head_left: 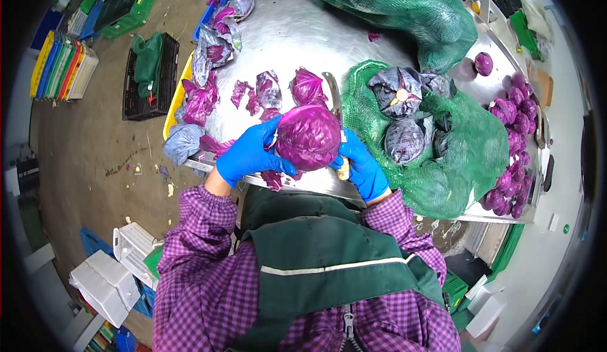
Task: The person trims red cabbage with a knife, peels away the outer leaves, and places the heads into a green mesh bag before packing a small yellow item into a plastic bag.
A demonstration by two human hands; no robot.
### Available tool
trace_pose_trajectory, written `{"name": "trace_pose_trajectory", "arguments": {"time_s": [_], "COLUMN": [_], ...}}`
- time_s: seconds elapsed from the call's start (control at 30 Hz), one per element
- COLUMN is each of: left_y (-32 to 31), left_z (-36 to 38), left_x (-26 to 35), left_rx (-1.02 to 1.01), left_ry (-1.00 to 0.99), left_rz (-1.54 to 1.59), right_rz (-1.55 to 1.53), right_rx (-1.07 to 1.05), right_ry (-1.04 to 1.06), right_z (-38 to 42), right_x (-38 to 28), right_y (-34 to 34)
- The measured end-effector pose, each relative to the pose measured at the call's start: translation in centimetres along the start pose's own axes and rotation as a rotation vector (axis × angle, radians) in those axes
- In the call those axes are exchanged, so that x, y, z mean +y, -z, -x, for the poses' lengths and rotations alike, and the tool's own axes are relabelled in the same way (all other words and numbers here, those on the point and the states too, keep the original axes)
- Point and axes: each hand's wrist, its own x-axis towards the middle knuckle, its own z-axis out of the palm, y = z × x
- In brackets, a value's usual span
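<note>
A shiny, peeled red cabbage [308, 138] is held over the near edge of the metal table. My left hand [248, 151], in a blue glove, is wrapped round the cabbage's left side. My right hand [361, 167], also gloved, grips a knife [335, 99] whose blade points away from me and whose pale handle shows below the fingers. Its fingertips are at the cabbage's right side; whether they press on it is hard to see. Loose purple leaves [308, 86] lie just beyond the cabbage. To the right, unpeeled cabbages [404, 140] sit on an opened green net bag [468, 162].
A full green net sack [392, 11] lies at the table's far side. Peeled cabbages [515, 143] are piled along the right edge. Leaves fill a yellow crate [169, 121] and a blue crate [212, 11] on the left. A black crate [165, 67] stands on the floor.
</note>
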Motion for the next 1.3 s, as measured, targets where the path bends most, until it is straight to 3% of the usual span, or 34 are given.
{"name": "trace_pose_trajectory", "arguments": {"time_s": [0.1,0.17,0.27,0.33,0.4,0.43,0.6,0.67,0.77,0.93,1.0,1.03,1.13,1.2,1.23,1.27,1.3], "left_y": [-0.4,-1.2,-1.6,-1.5,-2.0,-2.5,-3.3,-3.6,-3.2,-2.6,-2.7,-3.1,-4.0,-4.7,-4.2,-3.9,-3.8], "left_z": [0.3,0.6,0.6,0.6,0.5,0.3,0.8,1.1,1.5,1.6,1.2,1.0,0.6,0.4,0.4,0.4,0.4], "left_x": [0.5,0.2,-0.3,-0.8,-0.7,-1.9,-4.4,-5.5,-5.5,-4.7,-4.7,-4.4,-3.2,-2.8,-3.6,-4.3,-4.1], "left_rx": [-0.005,0.176,0.302,0.306,0.286,0.244,0.272,0.294,0.282,0.269,0.238,0.206,0.091,0.105,-0.040,-0.054,-0.121], "left_ry": [0.046,-0.039,-0.004,-0.059,0.056,-0.082,0.024,-0.012,-0.075,0.063,0.111,0.119,0.107,0.171,0.198,0.202,0.194], "left_rz": [0.048,0.105,0.134,0.149,0.472,0.403,0.302,0.577,0.559,0.726,0.806,0.788,0.935,0.819,0.821,0.814,0.705], "right_rz": [0.015,0.051,0.117,0.330,0.276,0.252,0.522,0.472,0.626,0.660,0.806,0.672,0.450,0.393,0.197,0.001,-0.001], "right_rx": [-0.022,-0.023,0.118,0.208,0.123,0.114,0.254,0.302,0.400,0.325,0.166,0.173,0.058,0.039,0.005,-0.032,-0.027], "right_ry": [0.039,0.071,0.174,0.303,0.274,0.251,0.188,0.248,0.175,0.166,0.345,0.183,0.144,0.164,0.115,0.067,0.083], "right_z": [-0.1,-0.2,-0.1,-0.3,-0.3,-0.2,-0.2,-0.5,-0.3,0.1,-0.4,0.4,0.7,1.0,1.4,1.6,1.7], "right_x": [0.2,0.0,-1.9,-2.9,-3.3,-3.5,-3.2,-3.8,-5.2,-3.3,-2.4,-3.1,-2.7,-1.5,-1.2,-0.9,-0.7], "right_y": [0.4,-0.2,-3.8,-5.0,-4.7,-5.2,-6.8,-7.1,-5.9,-4.7,-4.5,-5.6,-4.4,-1.4,0.1,1.4,2.0]}}
